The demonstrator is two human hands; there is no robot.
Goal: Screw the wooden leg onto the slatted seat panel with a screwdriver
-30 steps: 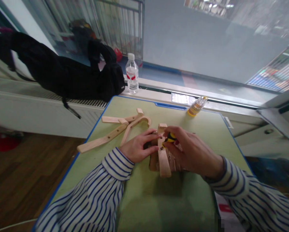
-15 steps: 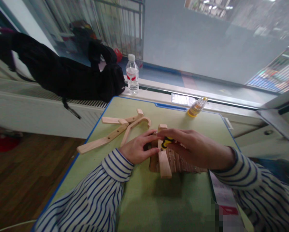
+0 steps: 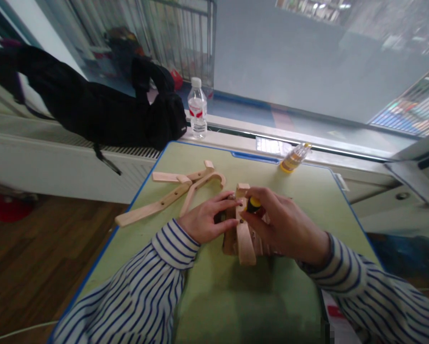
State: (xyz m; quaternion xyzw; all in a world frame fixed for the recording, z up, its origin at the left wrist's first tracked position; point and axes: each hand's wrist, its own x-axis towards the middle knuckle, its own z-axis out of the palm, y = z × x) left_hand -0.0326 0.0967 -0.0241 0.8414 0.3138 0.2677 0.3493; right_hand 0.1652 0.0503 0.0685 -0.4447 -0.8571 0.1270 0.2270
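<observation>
A pale wooden hook lies across a brown, ridged wooden block on the table. My left hand steadies the hook from the left, thumb and fingertips pressed to its edge. Two dark screw spots show on the hook between those fingertips. My right hand grips a small screwdriver with a yellow and black handle, held over the hook. The screwdriver's tip is too blurred and covered to make out. Much of the block is hidden under my right hand.
More wooden hooks lie at the left of the green table. A small bottle with amber liquid stands at the far edge. On the sill are a water bottle and a black bag.
My right hand has turned about the screwdriver, its wrist shifting left and toward me. The handle's yellow end now faces up more. My left hand stays in place on the hook.
</observation>
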